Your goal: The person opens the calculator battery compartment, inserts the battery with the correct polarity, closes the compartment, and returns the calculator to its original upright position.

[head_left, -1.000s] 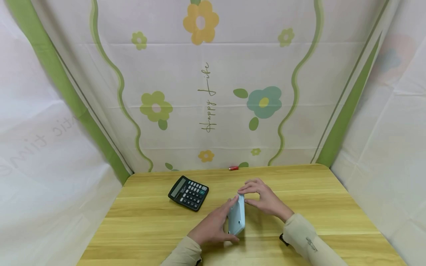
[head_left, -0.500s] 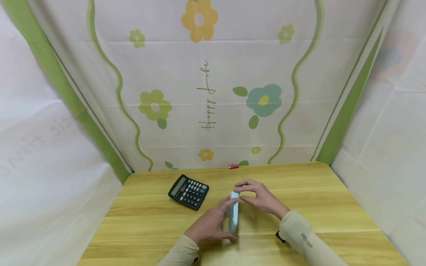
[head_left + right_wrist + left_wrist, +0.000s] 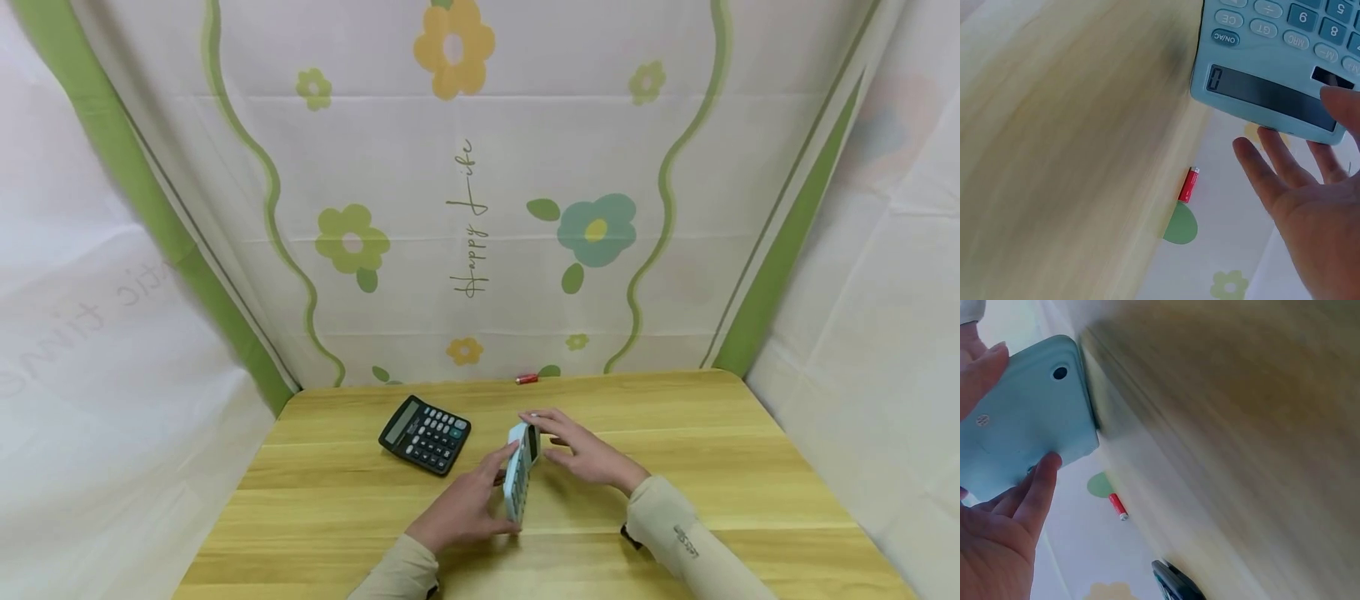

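A light blue calculator (image 3: pixel 517 479) stands tilted up over the table between both hands. My left hand (image 3: pixel 468 508) holds it, with the thumb at its near end and the fingers at its far left side; in the left wrist view fingertips lie on its plain back. At the display end, my right hand (image 3: pixel 588 446) has its fingertips on the edge, fingers spread and fairly straight. The thumb overlaps a corner of the face in the right wrist view. There the display (image 3: pixel 1266 97) reads 0, and the keys face this camera.
A black calculator (image 3: pixel 425 435) lies on the wooden table (image 3: pixel 315 517), left of the hands. By the table's far edge is a small red battery (image 3: pixel 527 379). A flower-printed cloth (image 3: pixel 480 167) hangs behind, with more cloth on both sides.
The light blue calculator has turned about its upright edge, so its display and keys come into view on the right side. Both hands have shifted slightly left with it.
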`<state>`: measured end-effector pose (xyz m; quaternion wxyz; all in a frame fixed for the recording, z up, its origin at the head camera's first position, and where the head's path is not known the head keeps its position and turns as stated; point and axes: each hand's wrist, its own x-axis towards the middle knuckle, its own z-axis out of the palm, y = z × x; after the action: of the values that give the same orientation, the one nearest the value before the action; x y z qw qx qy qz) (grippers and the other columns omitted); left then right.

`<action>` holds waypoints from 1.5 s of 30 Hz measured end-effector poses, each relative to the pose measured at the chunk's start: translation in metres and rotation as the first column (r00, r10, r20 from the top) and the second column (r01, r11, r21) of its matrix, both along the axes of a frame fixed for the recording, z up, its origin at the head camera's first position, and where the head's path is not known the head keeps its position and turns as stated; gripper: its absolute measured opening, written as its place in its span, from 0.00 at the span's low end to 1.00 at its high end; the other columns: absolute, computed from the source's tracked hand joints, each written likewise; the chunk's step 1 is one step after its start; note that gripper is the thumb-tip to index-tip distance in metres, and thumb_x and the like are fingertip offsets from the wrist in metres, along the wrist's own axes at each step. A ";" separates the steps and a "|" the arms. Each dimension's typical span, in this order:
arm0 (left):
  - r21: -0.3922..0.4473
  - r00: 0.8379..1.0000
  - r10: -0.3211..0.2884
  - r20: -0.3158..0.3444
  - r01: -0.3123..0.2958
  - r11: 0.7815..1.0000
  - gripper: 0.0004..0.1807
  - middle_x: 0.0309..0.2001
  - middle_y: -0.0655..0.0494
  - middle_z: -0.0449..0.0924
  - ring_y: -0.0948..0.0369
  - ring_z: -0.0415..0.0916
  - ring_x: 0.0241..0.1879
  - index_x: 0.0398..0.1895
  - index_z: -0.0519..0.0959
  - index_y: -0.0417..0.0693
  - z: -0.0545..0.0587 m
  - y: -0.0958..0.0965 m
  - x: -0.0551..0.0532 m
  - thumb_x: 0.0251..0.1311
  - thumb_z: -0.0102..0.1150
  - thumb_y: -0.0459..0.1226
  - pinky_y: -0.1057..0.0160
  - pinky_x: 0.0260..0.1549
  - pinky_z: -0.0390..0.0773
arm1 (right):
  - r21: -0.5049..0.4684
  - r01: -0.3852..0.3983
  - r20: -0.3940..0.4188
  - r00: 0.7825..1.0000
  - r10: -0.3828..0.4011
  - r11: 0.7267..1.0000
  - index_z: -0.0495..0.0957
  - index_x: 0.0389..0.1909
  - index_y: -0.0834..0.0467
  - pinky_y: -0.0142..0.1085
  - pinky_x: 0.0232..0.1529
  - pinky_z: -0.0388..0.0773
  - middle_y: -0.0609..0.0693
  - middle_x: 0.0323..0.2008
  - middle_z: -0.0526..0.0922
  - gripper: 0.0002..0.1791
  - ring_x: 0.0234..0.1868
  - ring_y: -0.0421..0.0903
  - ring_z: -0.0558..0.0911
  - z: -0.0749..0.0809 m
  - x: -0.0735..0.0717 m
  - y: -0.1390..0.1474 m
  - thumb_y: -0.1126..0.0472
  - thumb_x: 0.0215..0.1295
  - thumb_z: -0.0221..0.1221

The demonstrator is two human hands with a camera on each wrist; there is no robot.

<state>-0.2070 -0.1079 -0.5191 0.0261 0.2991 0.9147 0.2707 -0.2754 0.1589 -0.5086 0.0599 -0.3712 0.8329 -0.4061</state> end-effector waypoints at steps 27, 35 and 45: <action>0.079 0.984 0.151 0.089 -0.159 0.984 0.70 0.72 0.45 0.72 0.49 0.78 0.64 0.84 0.49 0.52 -0.001 -0.028 -0.005 0.39 0.86 0.47 0.44 0.64 0.78 | -0.015 -0.068 0.171 0.983 0.070 0.998 0.38 0.85 0.43 0.63 0.67 0.74 0.61 0.82 0.48 0.49 0.74 0.69 0.64 -0.007 -0.007 -0.017 0.73 0.75 0.54; 0.045 0.981 0.186 0.063 -0.189 0.981 0.70 0.68 0.45 0.77 0.50 0.79 0.62 0.83 0.52 0.46 -0.002 -0.035 -0.008 0.38 0.86 0.51 0.45 0.65 0.76 | 0.022 -0.026 0.176 0.984 0.022 0.999 0.43 0.85 0.43 0.58 0.72 0.70 0.57 0.82 0.53 0.48 0.78 0.61 0.63 -0.007 -0.008 -0.017 0.70 0.74 0.58; -0.052 0.979 0.203 -0.008 -0.203 0.978 0.67 0.56 0.46 0.84 0.54 0.83 0.52 0.78 0.59 0.42 -0.006 -0.040 -0.007 0.36 0.83 0.60 0.50 0.57 0.82 | 0.106 -0.008 0.127 0.992 -0.006 0.994 0.50 0.84 0.40 0.61 0.77 0.59 0.52 0.82 0.54 0.45 0.81 0.60 0.57 -0.011 -0.010 -0.022 0.66 0.74 0.60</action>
<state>-0.2144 -0.1482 -0.5255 0.0050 0.2039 0.9471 0.2476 -0.2853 0.1370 -0.5200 0.1327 -0.3412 0.8476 -0.3841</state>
